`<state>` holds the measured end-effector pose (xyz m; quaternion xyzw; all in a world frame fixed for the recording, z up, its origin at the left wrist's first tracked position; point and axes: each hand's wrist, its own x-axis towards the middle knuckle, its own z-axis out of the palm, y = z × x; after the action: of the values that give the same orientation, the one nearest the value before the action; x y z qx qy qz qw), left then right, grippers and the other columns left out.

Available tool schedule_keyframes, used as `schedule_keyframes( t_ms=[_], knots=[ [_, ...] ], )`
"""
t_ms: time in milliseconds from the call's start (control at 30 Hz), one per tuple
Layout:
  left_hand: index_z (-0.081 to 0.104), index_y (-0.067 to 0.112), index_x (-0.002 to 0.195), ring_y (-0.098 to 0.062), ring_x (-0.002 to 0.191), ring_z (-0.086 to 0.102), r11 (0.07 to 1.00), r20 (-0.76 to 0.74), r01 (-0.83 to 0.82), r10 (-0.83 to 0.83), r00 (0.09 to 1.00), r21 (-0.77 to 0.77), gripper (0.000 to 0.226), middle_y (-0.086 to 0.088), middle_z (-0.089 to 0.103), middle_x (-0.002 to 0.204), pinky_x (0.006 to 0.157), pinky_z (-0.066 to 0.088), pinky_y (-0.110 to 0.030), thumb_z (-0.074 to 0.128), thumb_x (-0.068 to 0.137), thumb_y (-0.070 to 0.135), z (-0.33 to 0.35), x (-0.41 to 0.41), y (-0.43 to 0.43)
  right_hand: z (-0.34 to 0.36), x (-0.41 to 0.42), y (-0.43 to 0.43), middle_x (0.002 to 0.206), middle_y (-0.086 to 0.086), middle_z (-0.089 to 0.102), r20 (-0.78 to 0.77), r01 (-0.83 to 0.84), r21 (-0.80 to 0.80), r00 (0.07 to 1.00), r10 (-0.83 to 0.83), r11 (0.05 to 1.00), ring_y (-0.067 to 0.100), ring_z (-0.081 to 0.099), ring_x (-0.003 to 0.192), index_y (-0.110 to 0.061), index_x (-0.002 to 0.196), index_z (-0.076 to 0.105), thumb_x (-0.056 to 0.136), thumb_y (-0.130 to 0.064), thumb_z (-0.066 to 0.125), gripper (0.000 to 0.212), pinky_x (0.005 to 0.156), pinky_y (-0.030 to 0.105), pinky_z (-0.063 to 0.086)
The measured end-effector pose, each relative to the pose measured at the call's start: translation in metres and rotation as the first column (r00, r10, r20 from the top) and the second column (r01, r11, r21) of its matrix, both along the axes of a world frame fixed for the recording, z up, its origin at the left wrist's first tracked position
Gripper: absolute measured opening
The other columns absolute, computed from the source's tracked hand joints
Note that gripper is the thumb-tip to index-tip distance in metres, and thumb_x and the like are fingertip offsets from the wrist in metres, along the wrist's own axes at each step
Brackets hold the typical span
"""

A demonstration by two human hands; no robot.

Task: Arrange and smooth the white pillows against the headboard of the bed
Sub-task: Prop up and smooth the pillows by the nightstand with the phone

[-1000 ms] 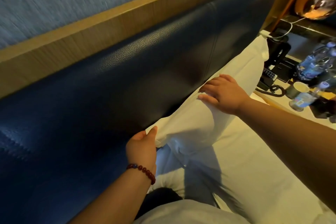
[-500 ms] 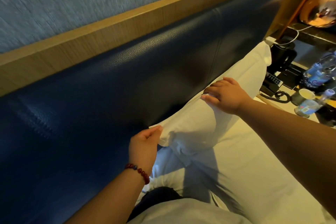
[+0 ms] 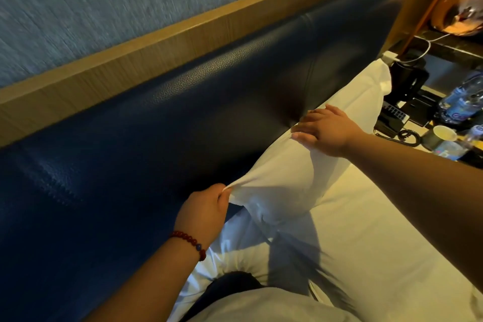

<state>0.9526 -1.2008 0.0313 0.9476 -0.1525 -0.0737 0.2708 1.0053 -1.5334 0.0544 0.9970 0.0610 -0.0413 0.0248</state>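
against the dark blue headboard [image 3: 183, 117] leans 1 white pillow [image 3: 300, 172]; left hand [image 3: 206, 206] pinches its near corner taut, right hand [image 3: 326, 128] presses flat, fingers straight, on its top edge.

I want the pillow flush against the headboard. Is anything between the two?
Nothing visible stands between them. The pillow leans on the blue headboard. The right hand rests flat on its top edge there, and the left hand pinches its near corner. The contact behind the pillow is hidden.
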Motion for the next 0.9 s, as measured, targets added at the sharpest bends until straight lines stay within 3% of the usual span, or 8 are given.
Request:
schedule_keyframes(
  t_ms=[100,267,433,500,567,633,733,900],
  knots=[
    [0.064,0.022,0.102,-0.016,0.057,0.059,0.975,0.194,0.037,-0.081,0.978,0.217,0.039,0.002,0.063,0.068,0.049,0.047,-0.030,0.037,0.097,0.050,0.016,0.007,-0.001,0.003,-0.009,-0.003,0.145,-0.004,0.049,0.102,0.029,0.001,0.994,-0.029,1.000,0.024,0.037,0.139,-0.038,0.138,0.050,0.092,-0.067,0.010,0.068,0.118,0.046,0.017],
    [0.067,0.018,0.086,-0.013,0.054,0.052,0.971,0.445,0.145,-0.216,0.869,0.188,0.042,0.005,0.055,0.060,0.042,0.042,-0.026,0.036,0.094,0.046,0.044,0.012,-0.038,0.007,-0.030,-0.016,0.139,0.000,0.055,0.203,0.039,0.115,0.977,-0.062,0.993,0.027,0.048,0.129,-0.031,0.133,0.056,0.095,-0.057,0.027,0.054,0.113,0.045,0.029],
    [0.052,0.018,0.132,-0.019,0.115,0.051,0.911,0.229,0.336,-0.390,0.892,0.241,0.046,0.000,0.055,0.126,0.095,0.049,-0.035,0.041,0.097,0.046,0.053,0.029,-0.102,-0.005,-0.029,-0.028,0.148,-0.005,0.045,0.064,-0.156,0.037,0.986,0.154,0.987,0.023,0.039,0.138,-0.036,0.141,0.044,0.097,-0.066,0.020,0.058,0.117,0.044,0.020],
    [0.028,0.018,0.149,-0.019,0.137,0.034,0.852,0.085,0.415,-0.462,0.883,0.318,0.063,0.001,0.033,0.152,0.111,0.036,-0.034,0.043,0.097,0.050,0.048,0.040,-0.123,0.002,-0.011,-0.057,0.159,-0.006,0.027,0.042,0.053,-0.002,0.998,-0.053,0.999,0.025,0.019,0.148,-0.042,0.147,0.030,0.094,-0.070,0.014,0.062,0.119,0.052,0.008],
    [0.008,0.018,0.154,-0.021,0.147,0.017,0.804,-0.028,0.449,-0.477,0.879,0.391,0.079,0.000,0.013,0.161,0.115,0.026,-0.037,0.043,0.095,0.056,0.042,0.053,-0.143,0.015,0.003,-0.089,0.163,-0.004,0.015,0.073,0.322,0.038,0.943,-0.324,0.946,0.028,0.006,0.150,-0.042,0.150,0.024,0.092,-0.070,0.013,0.065,0.118,0.057,0.002],
    [0.000,0.018,0.155,-0.023,0.149,0.012,0.775,-0.068,0.465,-0.485,0.872,0.427,0.085,-0.001,0.006,0.163,0.116,0.024,-0.039,0.043,0.094,0.059,0.039,0.065,-0.162,0.027,0.004,-0.106,0.163,-0.002,0.014,0.139,0.354,0.097,0.921,-0.365,0.930,0.028,0.006,0.151,-0.039,0.151,0.025,0.093,-0.067,0.014,0.065,0.119,0.054,0.007],
    [0.001,0.015,0.155,-0.025,0.148,0.014,0.728,-0.033,0.499,-0.550,0.834,0.470,0.089,-0.004,0.008,0.163,0.116,0.024,-0.041,0.046,0.092,0.059,0.040,0.075,-0.196,0.031,-0.014,-0.107,0.160,-0.002,0.026,0.238,0.358,0.306,0.869,-0.435,0.882,0.023,0.019,0.149,-0.034,0.149,0.035,0.099,-0.057,0.026,0.055,0.118,0.047,0.016],
    [0.014,0.015,0.151,-0.029,0.138,0.033,0.654,-0.030,0.536,-0.619,0.785,0.534,0.090,-0.007,0.025,0.155,0.107,0.041,-0.046,0.058,0.085,0.058,0.052,0.093,-0.255,0.012,-0.057,-0.111,0.151,-0.006,0.041,0.146,0.437,0.489,0.812,-0.565,0.755,0.020,0.035,0.141,-0.035,0.143,0.043,0.097,-0.054,0.040,0.050,0.116,0.048,0.028]
  ],
)
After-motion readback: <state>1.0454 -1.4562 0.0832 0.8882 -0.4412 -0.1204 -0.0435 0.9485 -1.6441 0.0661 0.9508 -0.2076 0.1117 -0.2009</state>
